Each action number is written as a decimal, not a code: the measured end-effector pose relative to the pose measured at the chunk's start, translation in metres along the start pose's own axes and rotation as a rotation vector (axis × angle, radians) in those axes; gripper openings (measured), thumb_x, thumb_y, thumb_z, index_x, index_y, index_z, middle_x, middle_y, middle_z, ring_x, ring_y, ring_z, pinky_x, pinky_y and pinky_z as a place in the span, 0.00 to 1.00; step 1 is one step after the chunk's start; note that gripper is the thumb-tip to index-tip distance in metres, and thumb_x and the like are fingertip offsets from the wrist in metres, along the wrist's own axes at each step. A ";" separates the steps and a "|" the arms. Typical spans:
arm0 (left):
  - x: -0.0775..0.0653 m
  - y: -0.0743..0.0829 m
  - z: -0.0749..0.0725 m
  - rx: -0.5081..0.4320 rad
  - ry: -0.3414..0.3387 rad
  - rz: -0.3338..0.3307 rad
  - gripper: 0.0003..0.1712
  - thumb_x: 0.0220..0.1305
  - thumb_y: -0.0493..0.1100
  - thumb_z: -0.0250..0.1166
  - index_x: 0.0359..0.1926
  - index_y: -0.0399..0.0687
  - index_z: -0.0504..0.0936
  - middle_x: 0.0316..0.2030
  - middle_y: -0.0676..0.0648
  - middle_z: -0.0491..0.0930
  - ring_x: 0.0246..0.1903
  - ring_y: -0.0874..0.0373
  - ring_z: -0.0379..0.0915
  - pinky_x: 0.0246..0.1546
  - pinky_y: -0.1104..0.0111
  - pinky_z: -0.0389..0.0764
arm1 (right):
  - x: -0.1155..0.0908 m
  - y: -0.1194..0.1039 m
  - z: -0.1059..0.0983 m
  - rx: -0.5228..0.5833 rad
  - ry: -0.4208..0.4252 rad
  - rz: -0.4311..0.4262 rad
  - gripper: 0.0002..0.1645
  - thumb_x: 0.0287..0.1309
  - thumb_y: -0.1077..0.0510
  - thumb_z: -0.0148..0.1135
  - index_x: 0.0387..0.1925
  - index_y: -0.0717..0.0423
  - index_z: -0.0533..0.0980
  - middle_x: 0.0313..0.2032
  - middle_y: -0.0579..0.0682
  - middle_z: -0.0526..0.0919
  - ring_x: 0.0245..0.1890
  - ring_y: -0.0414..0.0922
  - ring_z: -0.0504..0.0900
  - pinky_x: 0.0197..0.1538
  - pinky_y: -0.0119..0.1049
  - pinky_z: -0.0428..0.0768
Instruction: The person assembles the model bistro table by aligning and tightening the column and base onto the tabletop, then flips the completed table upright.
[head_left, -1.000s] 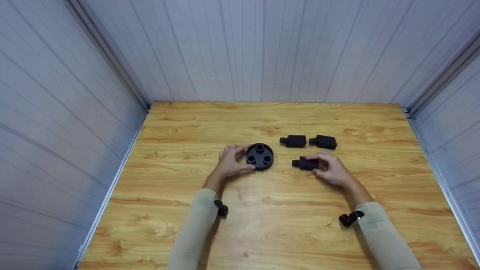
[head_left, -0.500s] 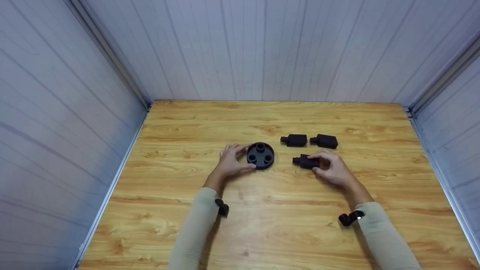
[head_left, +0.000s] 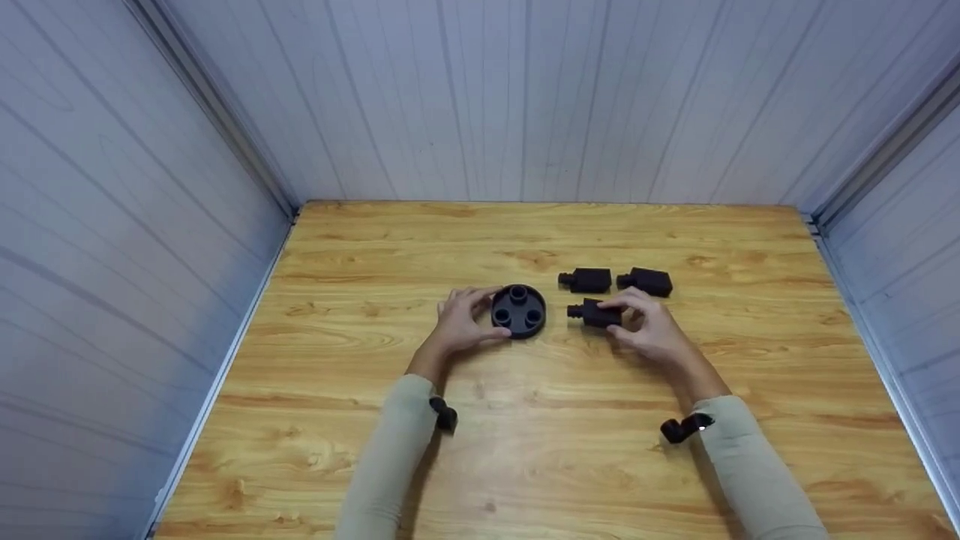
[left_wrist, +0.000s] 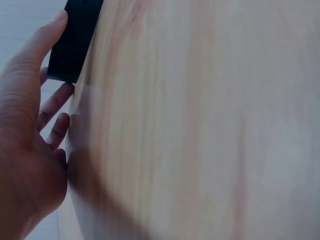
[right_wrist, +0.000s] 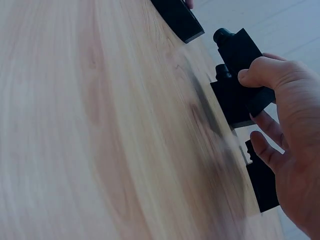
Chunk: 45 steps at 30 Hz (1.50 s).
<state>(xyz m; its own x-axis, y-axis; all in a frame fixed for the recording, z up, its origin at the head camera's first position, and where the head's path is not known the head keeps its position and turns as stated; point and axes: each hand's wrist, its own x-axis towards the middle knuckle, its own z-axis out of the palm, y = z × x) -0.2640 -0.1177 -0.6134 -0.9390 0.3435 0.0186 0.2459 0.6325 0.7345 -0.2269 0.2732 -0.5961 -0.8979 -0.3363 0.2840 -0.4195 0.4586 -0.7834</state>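
Note:
A round black dish with three raised sockets (head_left: 519, 327) lies on the table. My left hand (head_left: 460, 324) holds it at its left side, thumb at the near rim and fingers at the far rim. In the left wrist view the thumb presses the dish's dark side wall (left_wrist: 75, 45). To the right, my right hand (head_left: 654, 330) pinches a black rectangular block with a narrow ribbed neck (head_left: 600, 313) between thumb and fingers. Its neck points left toward the dish. In the right wrist view this block (right_wrist: 240, 52) is raised off the table.
Two similar black necked blocks lie behind the held one, a left block (head_left: 589, 280) and a right block (head_left: 649, 282), necks pointing left. Pale panel walls (head_left: 480, 105) enclose the wooden table (head_left: 525, 450) at the back and both sides.
My right hand has lifted the block and moved it left and slightly away from me, nearer the dish. The left hand and the dish have stayed in place.

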 end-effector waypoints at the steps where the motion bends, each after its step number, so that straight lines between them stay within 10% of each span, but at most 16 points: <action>1: 0.000 0.000 0.000 -0.004 -0.001 0.000 0.51 0.57 0.60 0.88 0.80 0.64 0.78 0.67 0.43 0.84 0.69 0.42 0.70 0.66 0.43 0.60 | 0.001 -0.001 0.001 0.001 0.002 0.004 0.24 0.64 0.70 0.78 0.60 0.53 0.89 0.55 0.56 0.89 0.50 0.40 0.79 0.49 0.36 0.83; 20: 0.003 -0.001 0.002 -0.017 -0.017 -0.003 0.51 0.59 0.62 0.87 0.81 0.66 0.77 0.71 0.42 0.81 0.73 0.37 0.68 0.70 0.37 0.57 | 0.032 -0.033 0.030 0.114 0.096 -0.154 0.22 0.62 0.70 0.80 0.57 0.57 0.90 0.54 0.59 0.92 0.52 0.33 0.82 0.47 0.40 0.81; 45: 0.005 0.002 0.001 -0.026 -0.015 -0.022 0.51 0.58 0.60 0.88 0.81 0.65 0.78 0.66 0.42 0.84 0.69 0.42 0.69 0.66 0.45 0.58 | 0.060 -0.055 0.060 0.169 0.125 -0.154 0.19 0.63 0.69 0.81 0.55 0.57 0.91 0.54 0.60 0.92 0.50 0.32 0.82 0.47 0.41 0.83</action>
<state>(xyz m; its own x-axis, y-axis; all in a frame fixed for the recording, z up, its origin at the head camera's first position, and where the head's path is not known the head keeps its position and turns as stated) -0.2677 -0.1138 -0.6128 -0.9405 0.3398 -0.0075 0.2187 0.6218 0.7520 -0.2496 0.1787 -0.5697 -0.8389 -0.2822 0.4654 -0.5341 0.2619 -0.8038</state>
